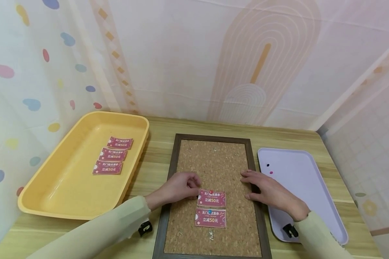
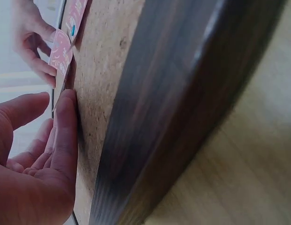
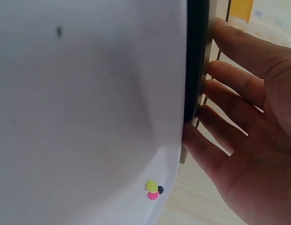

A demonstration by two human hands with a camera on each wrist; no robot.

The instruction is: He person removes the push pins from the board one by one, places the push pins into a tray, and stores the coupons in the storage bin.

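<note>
My left hand is at the left edge of the upper pink coupon on a framed corkboard. In the left wrist view its index finger lies along the cork, thumb held apart from it. A red pushpin stands in that coupon's top edge, and the coupon bows off the cork. Just below it lies a second pink coupon with a blue pushpin at its top. Over the board's right frame side reaches my right hand, fingers spread, holding nothing.
Left of the board stands a deep yellow tray holding three pink coupons. A shallow lilac tray sits to the right, under my right forearm. Small pushpins lie in it, among them a yellow one. A curtained wall rises behind.
</note>
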